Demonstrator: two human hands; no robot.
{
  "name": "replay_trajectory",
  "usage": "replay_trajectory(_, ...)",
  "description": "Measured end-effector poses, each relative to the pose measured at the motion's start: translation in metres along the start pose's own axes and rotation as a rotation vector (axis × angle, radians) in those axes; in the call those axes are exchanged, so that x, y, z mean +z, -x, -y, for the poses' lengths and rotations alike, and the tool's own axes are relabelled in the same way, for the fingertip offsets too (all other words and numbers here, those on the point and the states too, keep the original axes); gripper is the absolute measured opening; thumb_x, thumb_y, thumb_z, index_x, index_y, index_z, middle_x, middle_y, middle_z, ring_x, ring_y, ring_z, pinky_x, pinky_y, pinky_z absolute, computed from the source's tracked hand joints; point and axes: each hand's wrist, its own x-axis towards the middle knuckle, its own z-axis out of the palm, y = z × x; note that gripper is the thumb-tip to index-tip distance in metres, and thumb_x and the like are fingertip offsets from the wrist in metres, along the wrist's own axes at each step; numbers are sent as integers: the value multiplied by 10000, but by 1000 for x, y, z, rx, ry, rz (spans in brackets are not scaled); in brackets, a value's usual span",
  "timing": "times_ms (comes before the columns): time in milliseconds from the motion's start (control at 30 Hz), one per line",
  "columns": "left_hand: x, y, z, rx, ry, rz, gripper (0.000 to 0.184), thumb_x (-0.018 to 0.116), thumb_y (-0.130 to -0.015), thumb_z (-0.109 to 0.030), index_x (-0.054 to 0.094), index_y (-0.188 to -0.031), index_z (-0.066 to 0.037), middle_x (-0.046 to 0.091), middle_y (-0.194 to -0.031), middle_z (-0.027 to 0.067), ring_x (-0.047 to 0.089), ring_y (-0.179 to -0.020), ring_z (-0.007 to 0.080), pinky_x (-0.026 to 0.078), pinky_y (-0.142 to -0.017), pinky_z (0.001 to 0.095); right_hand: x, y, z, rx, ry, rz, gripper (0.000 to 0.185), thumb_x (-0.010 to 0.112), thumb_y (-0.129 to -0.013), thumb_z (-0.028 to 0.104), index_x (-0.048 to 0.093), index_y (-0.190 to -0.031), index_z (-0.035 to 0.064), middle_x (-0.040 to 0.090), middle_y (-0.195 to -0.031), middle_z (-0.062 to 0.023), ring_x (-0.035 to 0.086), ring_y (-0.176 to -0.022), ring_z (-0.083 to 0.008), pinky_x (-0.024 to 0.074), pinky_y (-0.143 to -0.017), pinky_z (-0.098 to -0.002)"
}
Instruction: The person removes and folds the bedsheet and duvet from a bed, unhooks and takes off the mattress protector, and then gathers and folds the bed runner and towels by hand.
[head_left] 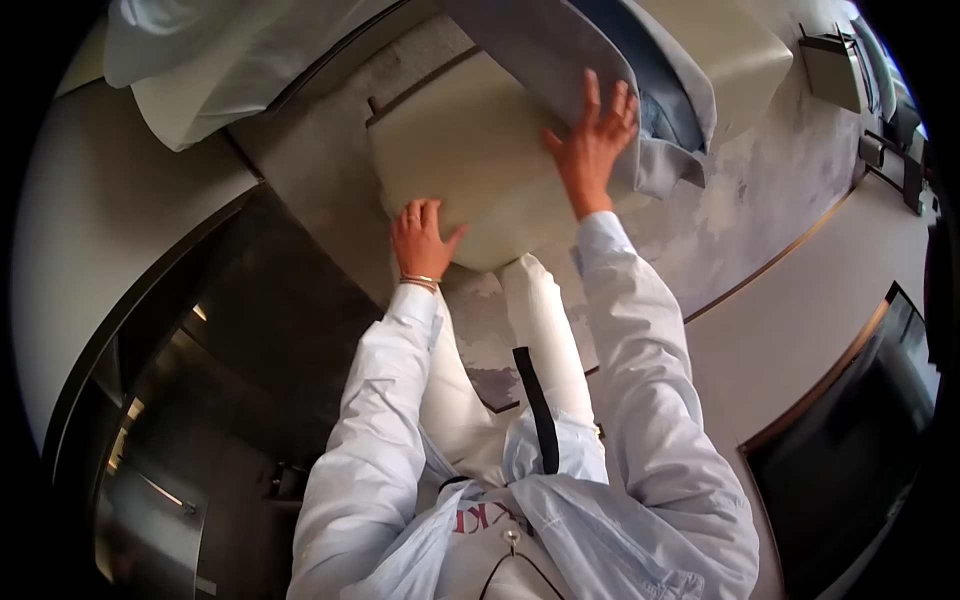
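A cream upholstered bench with a smooth top stands right in front of my legs. My left hand lies on its near left edge, palm down, thumb apart from the fingers. My right hand has its fingers spread against the edge of a grey cloth draped over the bench's right part. Blue fabric shows inside the cloth's fold, and its lower corner hangs over the bench's side. Neither hand grips anything that I can see.
White bedding hangs at the upper left. A dark glass panel stands to my left, and a dark screen to the lower right. A chair is at the far right. Patterned carpet covers the floor.
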Motion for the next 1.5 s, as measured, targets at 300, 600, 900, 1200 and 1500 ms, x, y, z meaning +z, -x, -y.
replay_trajectory(300,149,110,-71,250,-358,454,1086,711,-561,-490,70,-1386,-195,30,-1441,129,34,-1330,283,52,-999,602,43,147,-121,17,-270,266,914,728,-625,204,187,-1360,266,241,-1374,-183,253,-1224,-445,265,-976,-505)
replay_trajectory(600,175,172,-113,236,-248,577,961,686,-629,-412,123,-1382,-214,-55,-1437,143,15,-1333,268,100,-999,584,40,285,-197,330,-250,283,816,700,-681,221,233,-1349,255,202,-1396,-163,242,-1241,-404,262,-998,-452)
replay_trajectory(900,153,170,-64,159,-187,480,817,621,-729,-334,138,-1375,-207,-13,-1446,71,92,-1322,268,210,-993,544,54,247,-178,135,88,74,395,602,-750,241,471,-1118,186,463,-1197,-80,461,-1041,-272,373,-782,-411)
replay_trajectory(1200,119,245,-11,-10,418,625,298,544,-819,-259,552,-1064,-89,538,-1131,110,526,-1029,248,393,-871,363,34,306,-211,316,-289,226,111,402,-849,113,481,-887,44,539,-819,-168,511,-776,-357,387,-671,-428)
replay_trajectory(1500,2,173,-76,-501,1724,699,873,375,-706,-738,203,-1355,-180,280,-1367,26,255,-1250,230,265,-976,412,-180,383,-102,474,-1228,855,154,508,-871,94,492,-1012,34,520,-885,9,493,-831,-89,410,-752,-240)
